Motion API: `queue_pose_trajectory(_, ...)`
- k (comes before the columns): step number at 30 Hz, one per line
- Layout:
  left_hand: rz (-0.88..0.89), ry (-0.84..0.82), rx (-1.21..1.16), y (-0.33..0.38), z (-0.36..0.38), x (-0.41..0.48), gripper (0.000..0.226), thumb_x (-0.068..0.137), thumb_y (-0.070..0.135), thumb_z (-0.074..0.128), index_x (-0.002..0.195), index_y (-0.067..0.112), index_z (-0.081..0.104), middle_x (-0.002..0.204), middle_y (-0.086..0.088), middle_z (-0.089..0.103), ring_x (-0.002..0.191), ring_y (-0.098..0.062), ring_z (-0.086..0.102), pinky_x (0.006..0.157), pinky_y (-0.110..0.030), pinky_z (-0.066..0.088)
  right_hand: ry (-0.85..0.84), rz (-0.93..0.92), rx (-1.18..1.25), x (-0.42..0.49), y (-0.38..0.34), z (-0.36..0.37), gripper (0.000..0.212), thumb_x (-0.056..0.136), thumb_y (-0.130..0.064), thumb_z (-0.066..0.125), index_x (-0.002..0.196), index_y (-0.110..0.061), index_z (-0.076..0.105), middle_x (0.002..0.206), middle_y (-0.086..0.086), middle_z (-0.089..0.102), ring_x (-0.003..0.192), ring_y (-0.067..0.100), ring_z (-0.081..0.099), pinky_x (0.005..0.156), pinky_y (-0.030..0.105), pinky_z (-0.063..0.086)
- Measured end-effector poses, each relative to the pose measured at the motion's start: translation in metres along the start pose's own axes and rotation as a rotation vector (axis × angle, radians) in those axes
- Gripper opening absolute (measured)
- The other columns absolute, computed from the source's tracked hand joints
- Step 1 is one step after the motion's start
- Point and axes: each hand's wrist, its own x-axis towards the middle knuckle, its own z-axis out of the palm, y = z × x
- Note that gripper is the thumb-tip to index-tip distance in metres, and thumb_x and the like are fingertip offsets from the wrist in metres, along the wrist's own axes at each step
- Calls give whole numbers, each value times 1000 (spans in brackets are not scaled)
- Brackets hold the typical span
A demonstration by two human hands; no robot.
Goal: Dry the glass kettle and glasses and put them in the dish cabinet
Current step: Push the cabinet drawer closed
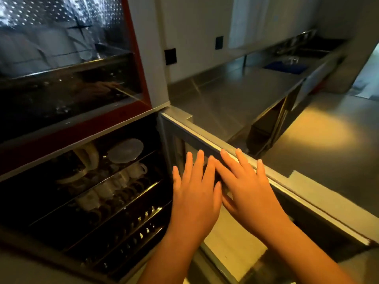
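The kettle (86,160) and a row of glasses (110,185), too blurred to count, sit on one rack in the open cabinet (67,144). My two hands, left hand (194,193) and right hand (246,187), lie flat, fingers spread, on its door (205,136). The worktop (235,93) lies beyond.

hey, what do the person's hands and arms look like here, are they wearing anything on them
Both are bare: the left hand and right hand show no gloves, rings, watch or bracelets. The forearms are uncovered too, with no sleeves in view. Fingernails look short and unpainted.
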Motion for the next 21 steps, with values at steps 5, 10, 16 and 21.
queue_pose_trajectory(5, 91, -11, -29, 50, -2, 2, 47, 84, 38, 30, 124, 18, 45, 127, -8, 59, 120, -31, 53, 90, -51, 30, 62, 57, -64, -29, 42, -32, 63, 58, -37, 82, 116, -20, 63, 124, 10, 61, 114, 37, 56, 86, 58, 30)
queue_pose_trajectory(10, 155, -62, -20, 84, 0, 1, 49, 83, 41, 36, 119, 18, 59, 123, -7, 62, 114, -30, 57, 87, -51, 30, 52, 86, -144, -58, 83, -45, 61, 55, -39, 83, 109, -18, 67, 118, 12, 64, 107, 39, 60, 79, 65, 39)
queue_pose_trajectory(16, 191, -91, -1, 107, 2, -5, 46, 80, 42, 46, 116, 17, 62, 120, -8, 64, 112, -31, 59, 86, -53, 29, -162, 144, -156, -78, 108, -41, 55, 62, -43, 80, 112, -26, 64, 129, 11, 56, 117, 39, 53, 85, 65, 39)
queue_pose_trajectory(21, 160, -154, 27, 114, 2, -15, 49, 73, 41, 53, 113, 16, 65, 118, -9, 65, 110, -32, 60, 85, -52, 30, -99, 113, -109, -88, 111, -33, 65, 53, -42, 85, 111, -20, 66, 114, 13, 65, 99, 37, 64, 69, 60, 48)
